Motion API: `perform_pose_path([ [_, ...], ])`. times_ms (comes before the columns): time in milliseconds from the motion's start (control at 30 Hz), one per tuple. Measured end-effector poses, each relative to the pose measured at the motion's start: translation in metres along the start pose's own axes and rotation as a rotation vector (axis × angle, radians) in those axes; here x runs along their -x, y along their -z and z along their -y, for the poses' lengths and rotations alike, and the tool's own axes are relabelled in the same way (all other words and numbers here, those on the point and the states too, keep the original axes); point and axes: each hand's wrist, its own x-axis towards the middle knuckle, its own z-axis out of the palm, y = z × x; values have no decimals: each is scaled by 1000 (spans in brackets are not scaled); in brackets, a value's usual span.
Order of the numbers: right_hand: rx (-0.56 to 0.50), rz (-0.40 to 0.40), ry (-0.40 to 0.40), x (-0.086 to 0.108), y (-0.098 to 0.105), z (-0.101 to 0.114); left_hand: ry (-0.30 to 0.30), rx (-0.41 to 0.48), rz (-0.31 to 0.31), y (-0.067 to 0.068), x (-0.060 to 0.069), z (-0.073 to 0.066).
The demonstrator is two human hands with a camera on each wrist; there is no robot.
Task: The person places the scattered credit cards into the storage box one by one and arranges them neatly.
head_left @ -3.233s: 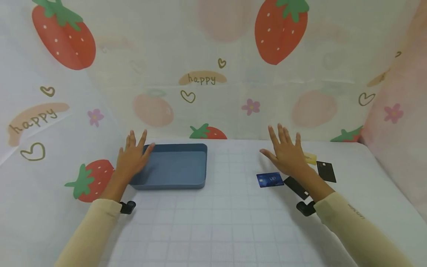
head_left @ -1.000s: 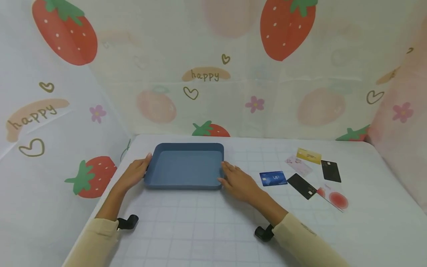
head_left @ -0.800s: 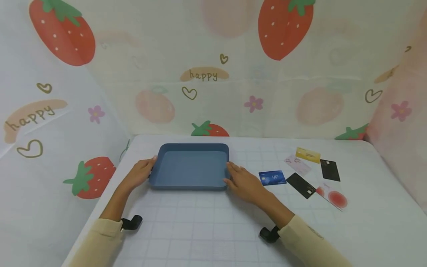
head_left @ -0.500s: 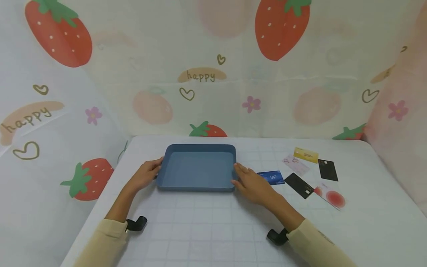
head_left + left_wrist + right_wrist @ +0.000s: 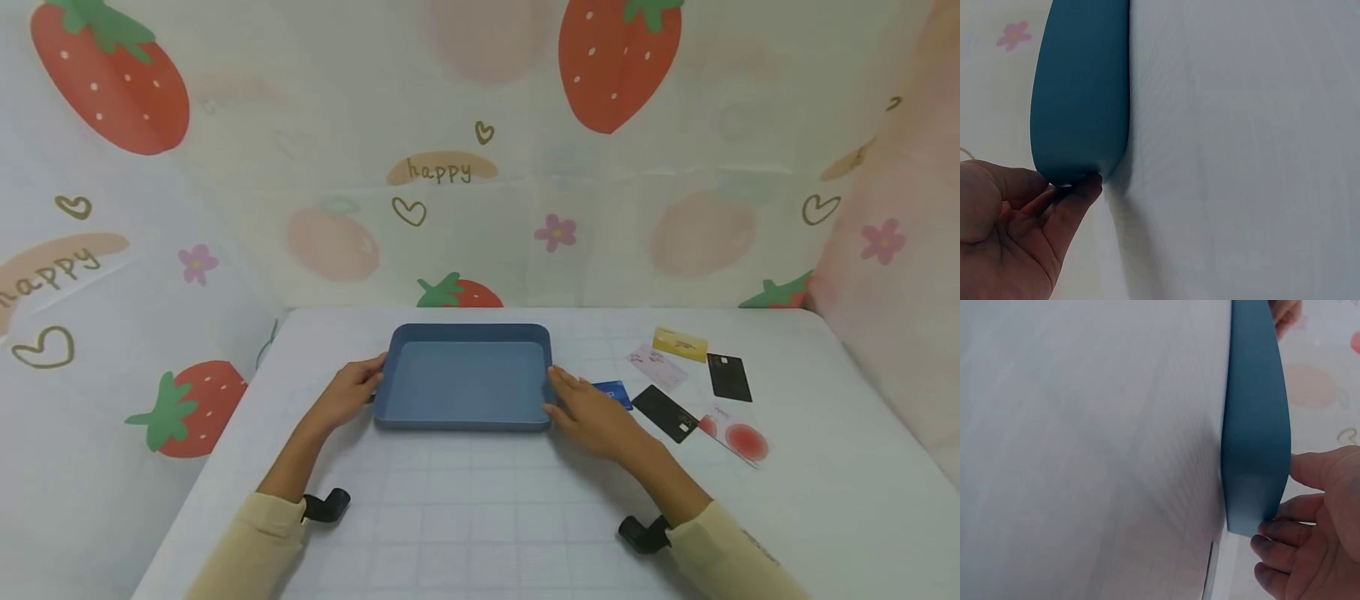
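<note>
A shallow blue rectangular tray (image 5: 468, 379) sits on the white table between my hands. In the head view my left hand (image 5: 347, 396) touches its left end wall from outside. The left wrist view shows the thumb and fingertips of my left hand (image 5: 1019, 231) against that end. My right hand (image 5: 596, 417) rests against the tray's right end, fingers extended along the outer wall. In the right wrist view the fingertips and thumb of my right hand (image 5: 1310, 531) meet the tray's end (image 5: 1257, 456). Neither hand reaches inside the tray.
Several cards lie to the right: yellow (image 5: 679, 344), pale pink (image 5: 657, 367), black (image 5: 729, 377), another black (image 5: 665, 413) and red-and-white (image 5: 735, 435). My right hand partly hides a blue card (image 5: 615, 393). A strawberry-patterned cloth (image 5: 600, 208) hangs behind the table.
Both hands came down from a raised, spread pose to the tray's ends. The tray and both hands have since slid right, nearer the cards, and my right hand now covers part of the blue card.
</note>
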Motion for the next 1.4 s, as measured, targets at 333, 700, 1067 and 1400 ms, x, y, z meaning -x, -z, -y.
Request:
perform_pose_path([
  [333, -5, 0, -18, 11, 8, -21, 14, 19, -6, -18, -9, -12],
  [700, -23, -1, 7, 15, 18, -29, 8, 10, -14, -22, -13, -16],
  [1067, -75, -59, -27, 13, 50, -50, -66, 141, 38, -17, -19, 0],
  [1400, -35, 23, -125, 10, 53, -67, -150, 235, 99, -24, -20, 12],
])
